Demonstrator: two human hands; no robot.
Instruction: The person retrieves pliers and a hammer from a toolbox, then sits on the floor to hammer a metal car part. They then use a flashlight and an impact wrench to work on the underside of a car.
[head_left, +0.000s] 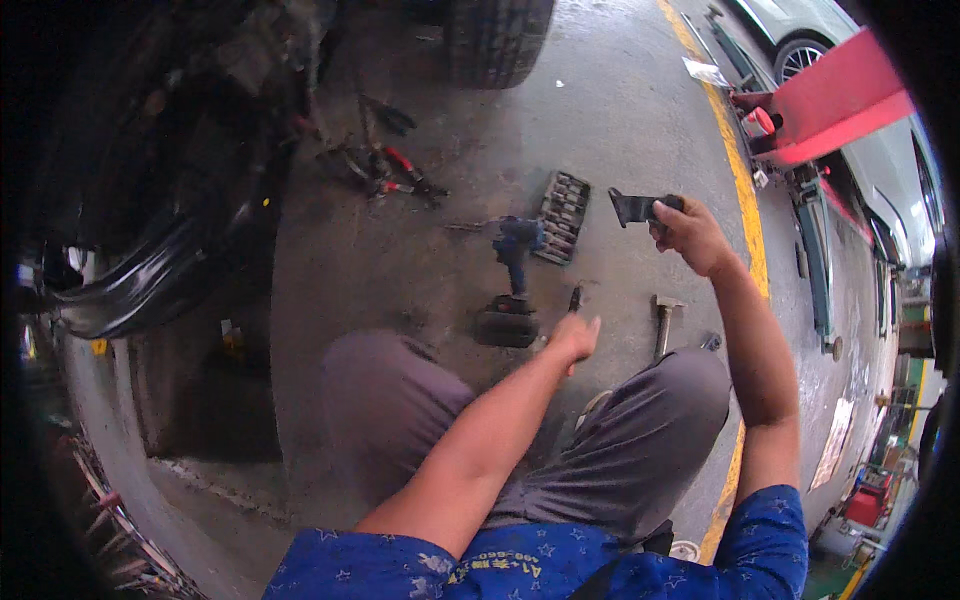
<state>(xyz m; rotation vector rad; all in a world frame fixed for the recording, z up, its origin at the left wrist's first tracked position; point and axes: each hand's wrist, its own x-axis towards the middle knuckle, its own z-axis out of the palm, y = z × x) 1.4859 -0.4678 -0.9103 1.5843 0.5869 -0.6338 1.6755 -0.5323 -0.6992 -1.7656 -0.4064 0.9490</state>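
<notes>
My right hand (690, 235) is raised over the floor and closed on a black bracket-like part (634, 207), whose flared end points left. My left hand (572, 341) is low in front of my knees, its fingers closed round a small dark tool-like piece (575, 297); its exact kind cannot be made out. Just left of that hand a blue cordless drill (513, 255) with a black battery lies on the concrete. Beside the drill is a tray of sockets or bits (564, 215). A hammer (664, 322) rests close to my right knee.
Red-handled pliers (400, 165) and other hand tools lie at the far left, near dark car bodywork (160, 250). A tyre (497, 40) stands at the top. On the right run a yellow floor line (742, 180) and a red lift part (835, 100) beside a light-coloured car.
</notes>
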